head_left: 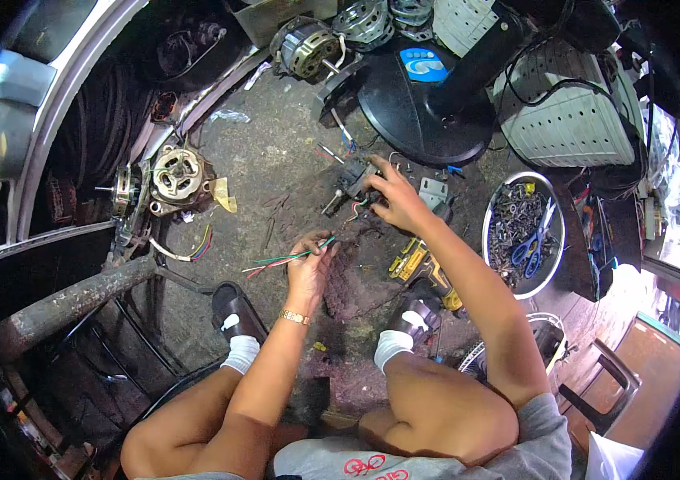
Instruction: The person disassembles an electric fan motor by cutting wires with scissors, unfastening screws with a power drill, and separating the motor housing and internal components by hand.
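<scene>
Pinched in my left hand (309, 264) are several thin wires (270, 261), green, red and whitish, whose ends stick out to the left. My right hand (398, 197) grips the right side of a small dark motor (348, 179) with its fingers curled over it. This motor lies on the floor, with a metal shaft pointing up and left and coloured wires near its lower right. My fingers hide part of its body. Just below my right forearm lies a yellow and black power drill (426, 274).
A white basin (557, 272) of screws and small metal parts holds blue-handled scissors (528, 254) at right. A larger motor (181, 178) with loose wires sits at left. The round black base (428, 112) of a stand is ahead, beside perforated white panels (568, 112).
</scene>
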The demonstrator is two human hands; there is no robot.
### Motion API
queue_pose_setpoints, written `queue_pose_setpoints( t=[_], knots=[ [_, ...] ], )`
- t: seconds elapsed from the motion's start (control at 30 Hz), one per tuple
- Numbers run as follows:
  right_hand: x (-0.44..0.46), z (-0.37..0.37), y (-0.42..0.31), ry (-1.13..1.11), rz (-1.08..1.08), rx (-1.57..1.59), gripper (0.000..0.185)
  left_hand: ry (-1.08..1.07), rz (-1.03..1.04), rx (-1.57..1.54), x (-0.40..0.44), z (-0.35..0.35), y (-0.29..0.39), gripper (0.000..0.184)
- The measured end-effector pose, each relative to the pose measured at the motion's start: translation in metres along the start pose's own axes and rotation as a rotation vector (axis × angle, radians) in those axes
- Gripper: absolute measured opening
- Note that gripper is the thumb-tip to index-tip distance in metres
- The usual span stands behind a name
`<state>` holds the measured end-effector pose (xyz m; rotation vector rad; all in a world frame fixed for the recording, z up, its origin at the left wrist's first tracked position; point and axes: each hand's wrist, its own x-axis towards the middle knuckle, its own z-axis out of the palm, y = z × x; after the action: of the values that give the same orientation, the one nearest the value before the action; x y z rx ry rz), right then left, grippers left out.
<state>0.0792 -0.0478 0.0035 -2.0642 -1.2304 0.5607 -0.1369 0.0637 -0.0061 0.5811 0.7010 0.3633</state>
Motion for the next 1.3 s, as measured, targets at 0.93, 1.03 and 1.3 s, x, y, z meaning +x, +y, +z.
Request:
queue_pose_setpoints(
  t=[0.93,1.03,1.3],
  knots=[
    [0.008,0.002,0.014,-0.073,-0.024,0.118,0.018,0.222,-0.585,-0.025,-0.007,0.055,0.006,0.029],
    [0.005,0.004,0.012,-0.068,-0.052,0.100,0.021,0.212,0.768,1.287,-0.002,0.094,0.005,0.039],
    [0.009,0.000,0.018,-0.101,-0.043,0.190,0.020,-0.016,0.474,1.575,0.059,0.088,0.016,0.023]
  ],
)
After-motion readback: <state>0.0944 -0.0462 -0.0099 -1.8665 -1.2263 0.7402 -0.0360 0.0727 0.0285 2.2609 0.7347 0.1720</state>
